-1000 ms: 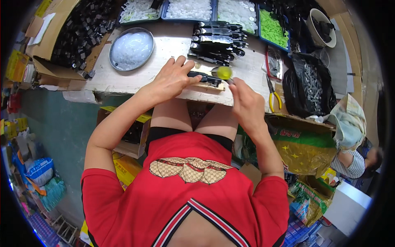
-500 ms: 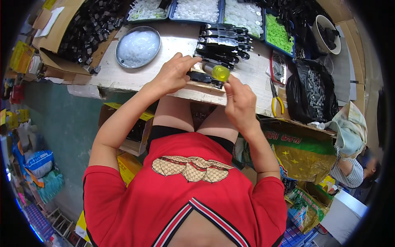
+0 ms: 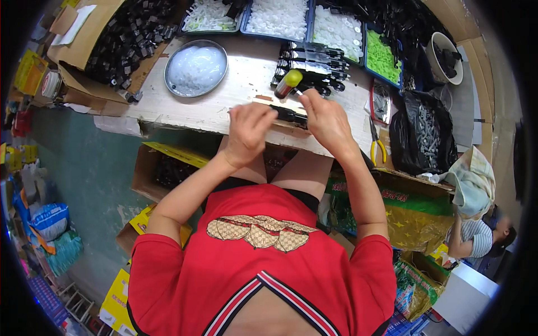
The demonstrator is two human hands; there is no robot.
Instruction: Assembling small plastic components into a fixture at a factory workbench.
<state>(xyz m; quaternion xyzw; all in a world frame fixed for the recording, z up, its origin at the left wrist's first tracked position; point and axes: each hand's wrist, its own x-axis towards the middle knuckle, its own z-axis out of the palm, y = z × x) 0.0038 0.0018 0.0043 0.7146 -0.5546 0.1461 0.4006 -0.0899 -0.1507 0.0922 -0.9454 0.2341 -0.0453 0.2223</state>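
Observation:
My right hand (image 3: 329,124) is closed around the handle of a small hammer (image 3: 283,90). Its head stands on end over the table, yellow plastic end up. Just nearer to me, a slim black part (image 3: 291,116) lies across a wooden strip at the front edge. My left hand (image 3: 248,134) is at the left end of that part, with fingers curled and pressed together. Whatever is in them is hidden and slightly blurred. Beyond the hammer, a stack of similar black assemblies (image 3: 316,59) lies in a row.
A round metal dish (image 3: 223,81) of clear whitish pieces sits left. Blue-edged trays (image 3: 364,70) of white and green parts line the back. Yellow-handled pliers (image 3: 379,150) and a black bag (image 3: 406,126) of metal screws lie right. A cardboard box (image 3: 84,84) holds black parts.
My left hand has drawn back toward me from beside the hammer head. The hammer has swung left and farther away, its yellow end now turned up.

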